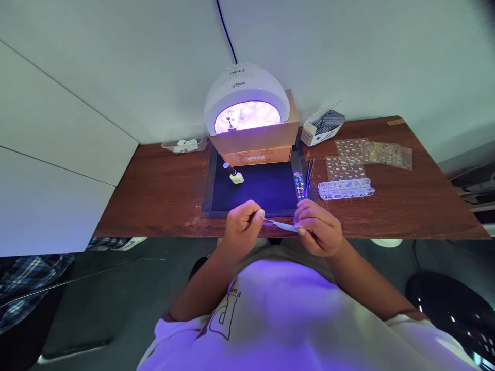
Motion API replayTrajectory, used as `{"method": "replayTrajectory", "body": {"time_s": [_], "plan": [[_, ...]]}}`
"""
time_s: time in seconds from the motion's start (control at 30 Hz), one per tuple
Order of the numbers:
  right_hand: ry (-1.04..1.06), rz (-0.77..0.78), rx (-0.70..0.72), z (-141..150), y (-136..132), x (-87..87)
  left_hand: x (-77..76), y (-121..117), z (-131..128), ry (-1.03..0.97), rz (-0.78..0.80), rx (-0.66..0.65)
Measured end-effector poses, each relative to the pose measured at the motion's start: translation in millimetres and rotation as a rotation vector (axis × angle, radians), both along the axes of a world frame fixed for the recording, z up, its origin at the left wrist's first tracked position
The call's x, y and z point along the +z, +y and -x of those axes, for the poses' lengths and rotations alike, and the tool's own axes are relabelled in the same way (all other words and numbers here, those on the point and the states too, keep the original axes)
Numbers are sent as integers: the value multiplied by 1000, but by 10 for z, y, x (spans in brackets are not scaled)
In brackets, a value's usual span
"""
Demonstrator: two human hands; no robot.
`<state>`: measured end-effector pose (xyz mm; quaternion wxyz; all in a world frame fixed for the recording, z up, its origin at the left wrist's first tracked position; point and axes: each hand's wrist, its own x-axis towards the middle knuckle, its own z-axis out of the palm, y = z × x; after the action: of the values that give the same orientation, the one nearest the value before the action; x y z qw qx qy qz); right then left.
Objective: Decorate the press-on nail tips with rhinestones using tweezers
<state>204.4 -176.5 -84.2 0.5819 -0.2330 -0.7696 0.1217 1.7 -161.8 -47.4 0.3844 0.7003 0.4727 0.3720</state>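
Just past the table's front edge, a thin pale strip (285,225) stretches between my hands. It narrows to a thread-like end on the left and widens on the right; I cannot make out its material. My left hand (242,228) is closed, with its thumb pressed on the narrow end. The wide end is pinched by my right hand (320,228), whose fingers are curled. Close beyond the right hand lie metal tweezers (309,174) and a strip of colourful decorations (299,184). A small nail polish bottle (236,178) lies tilted on the black mat (266,188).
A lit white nail lamp (247,82) sits on cardboard boxes (259,155) at the back. To the right are a box of grey sachets (314,136), sticker sheets (345,169) and a long clear case (346,189). A clear tray (202,144) is at left.
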Motion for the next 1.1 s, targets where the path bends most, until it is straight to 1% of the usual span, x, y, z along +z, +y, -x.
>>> {"method": "replayTrajectory", "body": {"time_s": [0.1, 0.2, 0.27, 0.37, 0.47, 0.53, 0.6, 0.67, 0.77, 0.83, 0.93, 1.0, 1.1], "plan": [[49, -12, -42, -12, -7, -12, -25, 31, 9, 28, -32, 56], [93, -13, -100, -69, -11, -22, -67, 48, 131, 39, -58, 144], [88, 1, -121, -120, -6, -32, -68, 56, 304, 44, -87, 216], [36, 49, -110, -171, 1, -65, -35, 120, 668, 61, -167, 362], [-16, 112, -102, -170, -7, -121, 6, 309, 1068, 120, -236, 510], [-35, 151, -102, -151, -15, -167, 39, 525, 1323, 183, -273, 594], [-51, 179, -99, -129, -20, -217, 90, 815, 1558, 263, -291, 670], [-60, 179, -95, -114, -23, -266, 161, 1167, 1759, 347, -293, 737], [-102, 156, -120, -103, -28, -317, 265, 1759, 1955, 489, -248, 763], [-119, 144, -143, -97, -29, -328, 295, 2140, 1999, 585, -176, 722], [-95, 160, -173, -80, -17, -316, 260, 2604, 1958, 734, -30, 628], [-82, 173, -193, -68, -4, -304, 216, 2818, 1895, 819, 54, 581], [-92, 186, -211, -60, 10, -299, 203, 2994, 1814, 895, 126, 553]]}}
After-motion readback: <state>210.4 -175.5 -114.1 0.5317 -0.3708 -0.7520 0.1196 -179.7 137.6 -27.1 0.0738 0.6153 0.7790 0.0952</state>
